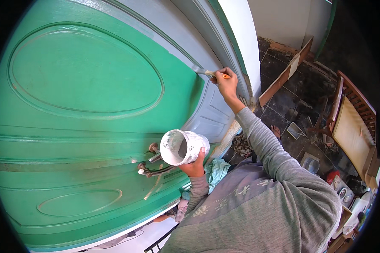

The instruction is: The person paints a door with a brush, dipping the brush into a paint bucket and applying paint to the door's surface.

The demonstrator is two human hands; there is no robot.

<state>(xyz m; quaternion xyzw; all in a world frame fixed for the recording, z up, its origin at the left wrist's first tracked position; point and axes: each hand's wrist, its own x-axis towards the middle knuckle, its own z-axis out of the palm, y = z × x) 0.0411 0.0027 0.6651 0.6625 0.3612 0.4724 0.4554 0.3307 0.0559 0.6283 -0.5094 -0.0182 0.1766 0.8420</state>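
Observation:
My left hand [194, 166] grips a white plastic paint tub [198, 144] from below and the side. The tub is tilted towards my view, with grey paint inside and smears on its walls. In my right hand [226, 83] is a paintbrush [209, 72] with an orange-tipped handle. Its bristles meet the boundary between green and grey paint on a panelled door [88, 76]. Most of the door is green, with raised oval mouldings; a grey band runs along its edge. A curved metal door handle [161, 171] is beside the tub, partly hidden by it.
Beside the door are a grey frame [202, 28] and a white wall edge [243, 34]. On the dark tiled floor [283, 99] stand a long wooden board [285, 76], a wooden bench [351, 126] and a small paint tray [294, 130]. Green cloth [217, 172] hangs near my waist.

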